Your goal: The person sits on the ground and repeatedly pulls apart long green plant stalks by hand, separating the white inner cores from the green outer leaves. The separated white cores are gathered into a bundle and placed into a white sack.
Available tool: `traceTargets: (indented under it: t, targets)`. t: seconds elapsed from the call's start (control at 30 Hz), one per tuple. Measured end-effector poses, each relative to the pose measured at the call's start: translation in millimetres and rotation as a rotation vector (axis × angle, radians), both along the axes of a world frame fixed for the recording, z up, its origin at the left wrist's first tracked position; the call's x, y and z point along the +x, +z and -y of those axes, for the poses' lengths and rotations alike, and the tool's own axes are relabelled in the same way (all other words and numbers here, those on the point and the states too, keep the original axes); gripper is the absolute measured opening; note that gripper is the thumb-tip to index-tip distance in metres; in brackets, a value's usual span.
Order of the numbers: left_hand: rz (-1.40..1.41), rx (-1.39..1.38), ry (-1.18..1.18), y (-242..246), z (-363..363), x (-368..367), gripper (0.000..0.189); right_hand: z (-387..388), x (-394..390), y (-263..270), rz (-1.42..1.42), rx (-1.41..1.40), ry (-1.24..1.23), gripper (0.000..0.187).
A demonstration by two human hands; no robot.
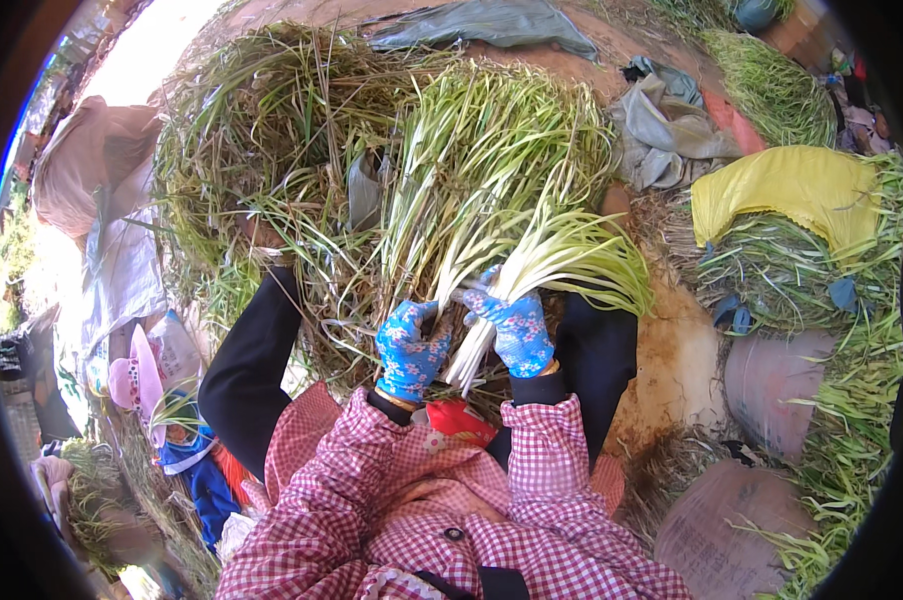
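My right hand [519, 326], in a blue flowered glove, is closed around a bunch of long leafy stalks [545, 259]. The white stem ends point down towards my lap and the yellow-green leaves fan out to the upper right. Just to the left, my left hand [415, 349], gloved alike, has thumb and fingers together at the lower end of some pale stalks [451, 277]. Beyond both hands lies a large heap of the same green stalks [496, 142], with drier, tangled leaves [256, 142] at its left.
A yellow plastic sheet [789, 187] covers another bundle at the right. Grey sacking [665, 124] lies at the upper right, and filled sacks [736, 525] at the lower right. A pink hat [140, 375] is at the left, near a white woven sack [125, 277].
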State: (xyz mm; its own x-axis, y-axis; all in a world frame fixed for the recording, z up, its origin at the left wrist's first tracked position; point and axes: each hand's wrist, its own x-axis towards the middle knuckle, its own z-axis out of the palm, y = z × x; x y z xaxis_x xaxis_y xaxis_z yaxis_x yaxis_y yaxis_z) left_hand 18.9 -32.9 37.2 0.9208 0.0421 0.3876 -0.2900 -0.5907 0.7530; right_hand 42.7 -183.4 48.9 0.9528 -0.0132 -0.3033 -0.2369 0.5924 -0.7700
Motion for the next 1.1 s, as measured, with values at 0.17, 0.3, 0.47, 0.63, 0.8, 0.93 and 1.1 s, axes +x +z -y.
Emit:
traceTargets:
  t: [0.17, 0.3, 0.47, 0.63, 0.8, 0.93, 1.1]
  targets:
    - [-0.220, -0.251, -0.177, 9.3, 6.8, -1.5, 0.028, -1.0, 1.6, 2.8, -0.046, -0.198, -0.104, 0.027]
    - [-0.654, -0.923, -0.236, 18.8, 22.5, 20.7, 0.039, 0.3, 2.9, 1.1, 0.051, -0.297, -0.124, 0.023]
    - [-0.605, -1.016, -0.100, -3.0, 23.1, 41.5, 0.018, 3.7, 4.7, 0.8, 0.041, -0.350, -0.182, 0.031]
    - [-0.356, 0.328, -0.018, -47.5, -48.8, -0.6, 0.014, 30.6, 1.8, 19.9, 0.017, 0.040, -0.355, 0.028]
    - [-0.762, 0.676, -0.172, -19.2, -97.9, -19.6, 0.036, 47.7, -4.4, 40.5, 0.118, 0.166, -0.367, 0.026]
    - [-0.695, 0.173, -0.304, 44.5, -65.9, 17.0, 0.046, 24.9, -1.6, 36.3, -0.052, -0.116, -0.209, 0.033]
    - [-0.714, -0.759, -0.592, 46.2, 12.3, 19.9, 0.046, 15.5, 0.1, 17.0, 0.006, -0.289, -0.120, 0.031]
